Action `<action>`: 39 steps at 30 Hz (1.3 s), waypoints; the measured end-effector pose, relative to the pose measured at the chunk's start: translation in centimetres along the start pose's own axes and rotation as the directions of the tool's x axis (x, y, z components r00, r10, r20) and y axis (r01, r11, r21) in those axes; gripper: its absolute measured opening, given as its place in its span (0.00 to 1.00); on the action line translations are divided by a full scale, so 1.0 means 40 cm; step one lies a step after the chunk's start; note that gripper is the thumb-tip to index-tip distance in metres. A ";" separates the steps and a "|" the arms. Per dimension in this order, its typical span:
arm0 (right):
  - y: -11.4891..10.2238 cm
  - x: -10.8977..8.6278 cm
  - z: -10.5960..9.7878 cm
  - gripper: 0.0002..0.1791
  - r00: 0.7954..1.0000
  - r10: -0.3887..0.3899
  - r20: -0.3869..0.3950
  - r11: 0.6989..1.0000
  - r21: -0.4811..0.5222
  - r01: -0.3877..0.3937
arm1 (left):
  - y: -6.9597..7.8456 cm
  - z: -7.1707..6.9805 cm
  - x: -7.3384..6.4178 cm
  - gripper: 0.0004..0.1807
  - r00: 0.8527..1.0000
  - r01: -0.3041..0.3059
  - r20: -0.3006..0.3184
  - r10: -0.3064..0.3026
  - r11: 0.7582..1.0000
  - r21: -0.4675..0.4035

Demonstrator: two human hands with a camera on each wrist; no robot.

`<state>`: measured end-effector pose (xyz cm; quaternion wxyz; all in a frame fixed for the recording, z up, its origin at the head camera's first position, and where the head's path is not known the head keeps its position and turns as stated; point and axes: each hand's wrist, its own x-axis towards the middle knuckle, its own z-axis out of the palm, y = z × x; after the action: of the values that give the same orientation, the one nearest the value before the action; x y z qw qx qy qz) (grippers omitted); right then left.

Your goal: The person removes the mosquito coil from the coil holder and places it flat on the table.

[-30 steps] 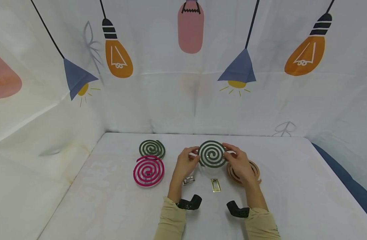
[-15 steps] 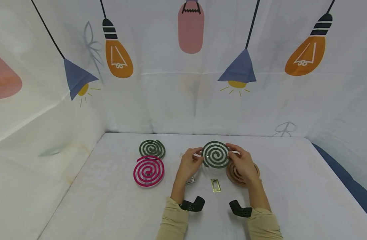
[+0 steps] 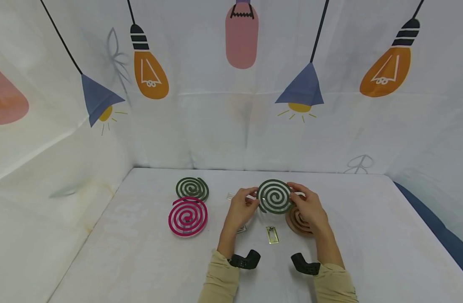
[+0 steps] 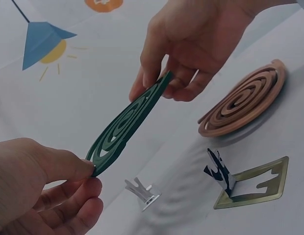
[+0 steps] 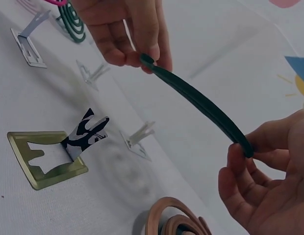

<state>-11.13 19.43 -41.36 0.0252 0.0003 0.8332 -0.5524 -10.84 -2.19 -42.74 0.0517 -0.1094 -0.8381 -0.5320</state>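
Right hand (image 3: 309, 209), pinching green coil (image 5: 207, 107), partly hides brown coil (image 3: 297, 221)

Head view evenly bright; wrist views dimmer, perhaps slightly soft, diffuse shadows on the table (image 5: 39, 93).

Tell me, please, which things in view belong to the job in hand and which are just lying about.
In use: held green coil; left hand; right hand.

Apparently just lying about, untouched: pink coil; brown coil; second green coil; gold stand; silver stands.
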 end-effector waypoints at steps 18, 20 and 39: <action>0.007 -0.008 -0.027 0.23 1.000 -0.016 -0.022 1.000 -0.006 0.016 | 0.012 0.027 0.001 0.21 1.000 -0.008 0.023 0.008 1.000 -0.017; 0.009 -0.009 -0.030 0.23 1.000 -0.016 -0.020 1.000 -0.007 0.016 | 0.013 0.030 0.001 0.21 1.000 -0.009 0.022 0.009 1.000 -0.015; 0.011 -0.010 -0.046 0.23 0.999 -0.002 -0.035 1.000 -0.003 0.002 | 0.024 0.043 -0.002 0.21 0.999 -0.030 0.045 0.029 0.999 0.020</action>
<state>-10.80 21.31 -41.04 0.0098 0.0090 0.8343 -0.5511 -10.47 -0.26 -42.66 0.0420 -0.1330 -0.8428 -0.5199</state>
